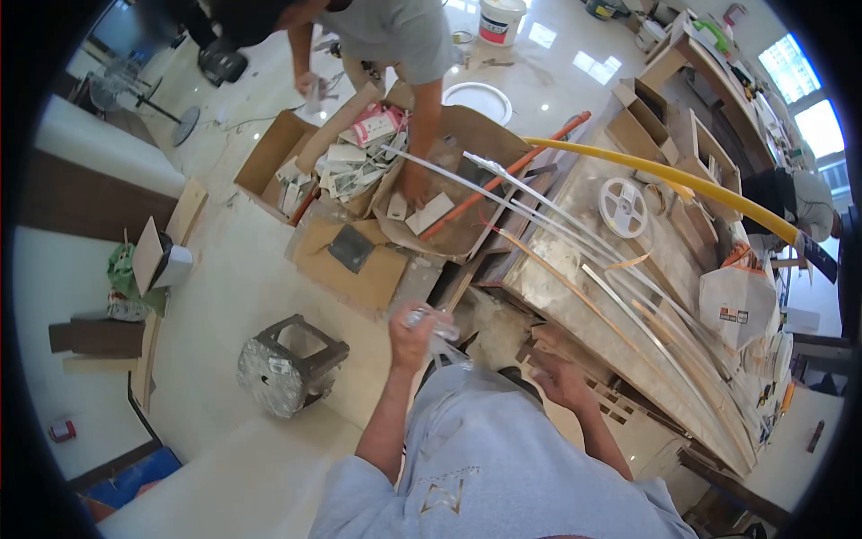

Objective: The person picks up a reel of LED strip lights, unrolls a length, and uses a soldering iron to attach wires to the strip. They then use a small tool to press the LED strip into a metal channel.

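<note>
your clear plastic film [442,341], glossy and see-through, crumpled rather than flat, one part bunched in your left hand [413,336], a loose tail extending from your grip toward you; near and left of the workbench [528,274], as you look down

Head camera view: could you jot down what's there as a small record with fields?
Left hand: holds crumpled clear plastic
Right hand: partly open, nothing visibly held
Nearby person's hand: reaching into an open cardboard box
Work surface: bears long thin strips and a white reel
Floor: white bucket near the view's top
</note>
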A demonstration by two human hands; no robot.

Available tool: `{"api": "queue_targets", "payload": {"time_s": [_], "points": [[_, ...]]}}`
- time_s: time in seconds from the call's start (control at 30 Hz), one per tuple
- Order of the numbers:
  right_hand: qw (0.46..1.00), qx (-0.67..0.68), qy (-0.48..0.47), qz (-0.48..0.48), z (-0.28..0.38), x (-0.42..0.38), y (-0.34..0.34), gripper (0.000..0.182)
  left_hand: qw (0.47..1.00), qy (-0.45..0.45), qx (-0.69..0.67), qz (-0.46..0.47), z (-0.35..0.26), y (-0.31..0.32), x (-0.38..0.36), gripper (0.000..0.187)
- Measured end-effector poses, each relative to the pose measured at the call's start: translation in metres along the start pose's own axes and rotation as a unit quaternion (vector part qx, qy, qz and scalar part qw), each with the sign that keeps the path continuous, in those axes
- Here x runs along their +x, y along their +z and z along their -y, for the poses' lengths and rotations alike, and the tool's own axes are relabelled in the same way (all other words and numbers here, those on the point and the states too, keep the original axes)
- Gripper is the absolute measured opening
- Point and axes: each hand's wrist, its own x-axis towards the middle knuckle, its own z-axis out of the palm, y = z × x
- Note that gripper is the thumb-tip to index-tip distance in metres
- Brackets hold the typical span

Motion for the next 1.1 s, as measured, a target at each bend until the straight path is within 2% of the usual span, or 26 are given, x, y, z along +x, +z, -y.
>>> {"api": "queue_targets", "payload": {"time_s": [0.07, 0.13, 0.2, 0.27, 0.33, 0.37, 0.47, 0.53, 0.6, 0.67, 0.73, 0.77, 0.8, 0.83, 0.9, 0.93, 0.97, 1.0, 1.03, 1.07, 1.1], "points": [[0.996, -0.064, 0.037, -0.049, -0.042, -0.008, 0.012, 0.039, 1.0, -0.015, -0.012, 0.0, -0.024, -0.014, 0.011, 0.012], [0.985, -0.15, 0.078, -0.034, -0.114, -0.02, 0.029, 0.039, 0.999, -0.011, 0.034, -0.001, -0.042, -0.024, 0.014, 0.011], [0.982, -0.111, 0.048, -0.148, -0.146, -0.038, 0.046, 0.044, 0.999, 0.03, 0.003, -0.016, -0.033, -0.029, 0.022, 0.006], [0.976, -0.159, 0.121, -0.083, -0.199, -0.058, 0.06, 0.049, 0.996, 0.019, 0.048, -0.078, -0.032, -0.038, 0.017, 0.007], [0.973, -0.163, 0.164, 0.008, -0.172, -0.073, 0.051, 0.051, 0.994, 0.047, 0.049, -0.082, -0.036, -0.04, 0.006, 0.014], [0.972, -0.159, 0.17, 0.031, -0.19, -0.074, 0.056, 0.05, 0.993, 0.049, 0.046, -0.095, -0.04, -0.039, -0.003, 0.016], [0.97, -0.054, 0.222, 0.088, -0.261, -0.074, 0.086, 0.048, 0.985, 0.073, 0.074, -0.139, -0.044, -0.047, -0.035, 0.02], [0.948, 0.063, 0.293, 0.105, -0.306, -0.073, 0.103, 0.047, 0.976, 0.092, 0.11, -0.167, -0.046, -0.056, -0.062, 0.02], [0.905, 0.176, 0.37, 0.114, -0.336, -0.07, 0.117, 0.046, 0.973, 0.043, 0.131, -0.184, -0.05, -0.067, -0.099, 0.021], [0.887, 0.218, 0.388, 0.127, -0.351, -0.057, 0.123, 0.045, 0.968, 0.038, 0.12, -0.217, -0.046, -0.076, -0.13, 0.021], [0.921, 0.148, 0.306, 0.189, -0.33, -0.042, 0.119, 0.049, 0.964, 0.023, 0.112, -0.242, -0.047, -0.091, -0.154, 0.02], [0.94, 0.169, 0.251, 0.157, -0.33, -0.038, 0.122, 0.058, 0.958, 0.017, 0.106, -0.267, -0.043, -0.099, -0.165, 0.019], [0.922, 0.221, 0.279, 0.156, -0.307, -0.031, 0.114, 0.056, 0.952, 0.011, 0.095, -0.291, -0.039, -0.103, -0.176, 0.019], [0.953, 0.093, 0.259, 0.131, -0.263, -0.026, 0.112, 0.054, 0.952, 0.01, 0.09, -0.293, -0.039, -0.108, -0.181, 0.019], [0.97, -0.124, 0.131, 0.162, -0.257, -0.007, 0.122, 0.061, 0.944, 0.03, 0.081, -0.318, -0.038, -0.12, -0.191, 0.016], [0.945, -0.266, -0.069, 0.179, -0.316, 0.012, 0.135, 0.073, 0.947, 0.019, 0.073, -0.313, -0.039, -0.12, -0.196, 0.016], [0.974, -0.174, 0.037, 0.143, -0.248, 0.021, 0.134, 0.081, 0.945, 0.027, 0.055, -0.322, -0.046, -0.121, -0.197, 0.015], [0.975, -0.15, 0.039, 0.161, -0.196, 0.03, 0.133, 0.08, 0.943, 0.034, 0.038, -0.33, -0.053, -0.127, -0.196, 0.014], [0.949, -0.185, -0.252, 0.047, -0.202, 0.049, 0.154, 0.081, 0.938, 0.049, 0.058, -0.338, -0.054, -0.138, -0.196, 0.013], [0.959, -0.202, -0.114, 0.163, -0.123, 0.052, 0.144, 0.079, 0.937, 0.056, 0.075, -0.338, -0.051, -0.149, -0.196, 0.012], [0.955, -0.225, -0.081, 0.177, -0.053, 0.054, 0.145, 0.077, 0.943, 0.065, 0.041, -0.324, -0.052, -0.157, -0.195, 0.012]]}}
